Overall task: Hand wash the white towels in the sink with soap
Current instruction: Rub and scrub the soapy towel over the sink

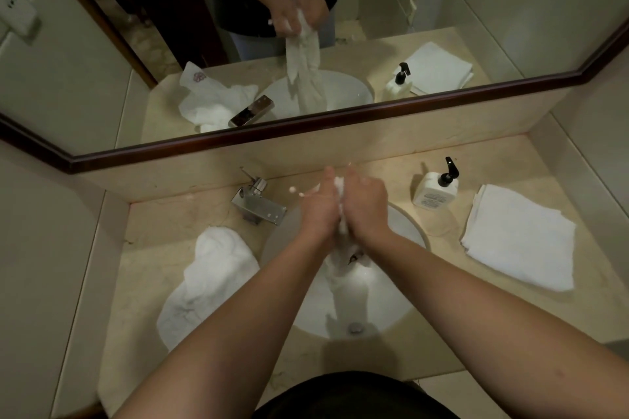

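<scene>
A wet white towel [347,286] hangs from between my two hands down into the round white sink [405,231]. My left hand [318,209] and my right hand [364,206] are pressed together above the basin, both gripping the towel's bunched top end. Small white foam flecks sit in the air left of my left hand. A soap bottle [434,189] with a black pump stands on the counter behind the sink to the right.
A crumpled white towel [211,279] lies on the beige counter left of the sink. A folded white towel [520,238] lies at the right. The chrome faucet [258,204] stands at the back left. A mirror [306,44] runs along the wall.
</scene>
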`<state>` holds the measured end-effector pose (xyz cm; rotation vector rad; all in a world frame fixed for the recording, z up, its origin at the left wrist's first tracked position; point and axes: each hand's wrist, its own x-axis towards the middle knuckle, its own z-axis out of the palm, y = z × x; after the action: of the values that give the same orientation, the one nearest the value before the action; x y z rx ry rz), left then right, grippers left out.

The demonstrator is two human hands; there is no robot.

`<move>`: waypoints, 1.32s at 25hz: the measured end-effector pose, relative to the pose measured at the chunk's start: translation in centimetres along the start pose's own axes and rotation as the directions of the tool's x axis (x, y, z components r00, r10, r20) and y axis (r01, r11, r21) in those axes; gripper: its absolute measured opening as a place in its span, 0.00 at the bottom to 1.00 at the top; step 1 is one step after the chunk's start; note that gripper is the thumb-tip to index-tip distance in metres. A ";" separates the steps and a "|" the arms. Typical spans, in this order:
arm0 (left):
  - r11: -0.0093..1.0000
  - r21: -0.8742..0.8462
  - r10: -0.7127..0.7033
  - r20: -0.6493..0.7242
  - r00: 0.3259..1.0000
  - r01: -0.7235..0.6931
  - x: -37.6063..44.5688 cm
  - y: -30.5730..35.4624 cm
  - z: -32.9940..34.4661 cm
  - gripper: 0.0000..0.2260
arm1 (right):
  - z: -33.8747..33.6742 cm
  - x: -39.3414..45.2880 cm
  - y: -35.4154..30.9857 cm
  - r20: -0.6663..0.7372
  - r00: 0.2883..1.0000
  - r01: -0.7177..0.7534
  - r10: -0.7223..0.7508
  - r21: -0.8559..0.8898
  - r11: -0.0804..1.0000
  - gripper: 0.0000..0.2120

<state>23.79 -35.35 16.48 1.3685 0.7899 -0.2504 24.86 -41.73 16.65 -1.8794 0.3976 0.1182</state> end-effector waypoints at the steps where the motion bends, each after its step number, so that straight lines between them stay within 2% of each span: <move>1: 1.000 -0.009 0.011 0.013 1.000 -0.011 -0.5 -0.2 0.4 0.20 | -0.2 0.8 -0.2 -0.055 0.997 -0.053 0.056 0.051 0.997 0.22; 2: 1.000 -0.017 0.015 0.006 1.000 -0.015 -0.9 0.0 0.6 0.20 | 0.1 1.0 -0.3 -0.073 0.995 -0.066 0.069 0.039 0.997 0.22; 4: 0.997 -0.076 0.001 -0.068 0.998 -0.006 -0.3 0.6 0.0 0.21 | 0.7 -0.6 0.0 0.032 0.999 0.020 -0.019 -0.038 0.999 0.22; 6: 0.990 -0.140 -0.029 -0.111 0.993 0.013 0.0 0.7 -0.7 0.22 | 0.8 -2.2 0.3 0.122 0.991 0.052 -0.052 0.007 0.999 0.23; 10: 0.997 -0.067 0.039 -0.038 0.999 -0.041 -1.7 0.4 0.6 0.24 | -0.3 -0.1 -1.5 -0.051 0.998 -0.039 0.044 0.083 0.996 0.23; 11: 0.995 -0.094 0.037 -0.062 0.997 -0.042 -1.8 0.9 0.4 0.24 | 0.0 -0.7 -1.5 -0.053 0.997 -0.051 0.057 0.110 0.993 0.24; 13: 0.988 -0.151 -0.004 -0.098 0.995 -0.011 -1.3 1.8 -0.4 0.22 | 0.5 -2.4 -0.9 0.047 0.998 -0.044 0.040 0.070 0.997 0.24; 14: 0.992 -0.127 0.001 -0.085 0.996 -0.011 -1.2 1.8 -0.5 0.22 | 0.5 -2.5 -0.7 0.065 0.997 -0.038 0.035 0.051 0.998 0.24; 16: 1.000 -0.022 0.018 -0.010 1.000 -0.018 -1.8 1.0 0.0 0.22 | -0.2 -0.6 -1.1 -0.028 0.994 -0.104 0.107 0.106 0.989 0.24; 18: 0.999 -0.025 0.027 -0.013 1.000 -0.028 -2.4 1.4 0.3 0.22 | -0.3 0.0 -1.8 -0.060 0.986 -0.141 0.153 0.169 0.976 0.22; 21: 0.996 -0.075 0.048 -0.097 0.994 -0.055 -1.0 1.9 -0.7 0.23 | 0.7 -2.3 -0.8 0.064 0.997 -0.040 0.035 0.072 0.997 0.23; 22: 0.996 -0.034 0.077 -0.084 0.993 -0.080 -1.0 1.6 -0.8 0.24 | 0.5 -2.2 -0.8 0.055 0.998 -0.023 0.020 0.045 0.999 0.23; 25: 0.993 0.014 0.118 0.002 0.993 -0.118 -1.9 0.4 0.2 0.24 | -0.5 -0.1 -1.5 -0.093 0.990 -0.101 0.108 0.076 0.992 0.24; 26: 0.994 -0.004 0.110 -0.020 0.994 -0.110 -1.9 0.6 0.2 0.24 | -0.4 -0.5 -1.6 -0.093 0.991 -0.091 0.099 0.090 0.992 0.24; 29: 0.997 -0.056 0.046 -0.080 0.996 -0.051 -1.0 0.8 -0.6 0.25 | 0.4 -3.2 0.1 0.046 0.999 -0.030 0.027 0.059 0.998 0.24; 31: 1.000 -0.011 0.027 -0.010 1.000 -0.027 -1.3 -0.3 -0.3 0.28 | -0.2 -2.3 0.3 -0.019 0.998 -0.056 0.058 0.066 0.996 0.26; 33: 0.999 0.011 0.034 0.007 0.999 -0.034 -2.2 -1.5 0.1 0.27 | -0.5 -1.1 0.6 -0.096 0.991 -0.090 0.096 0.062 0.994 0.26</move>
<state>21.39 -36.36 16.71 1.3898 0.7600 -0.2329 23.55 -42.13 16.55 -1.8148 0.5511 0.0755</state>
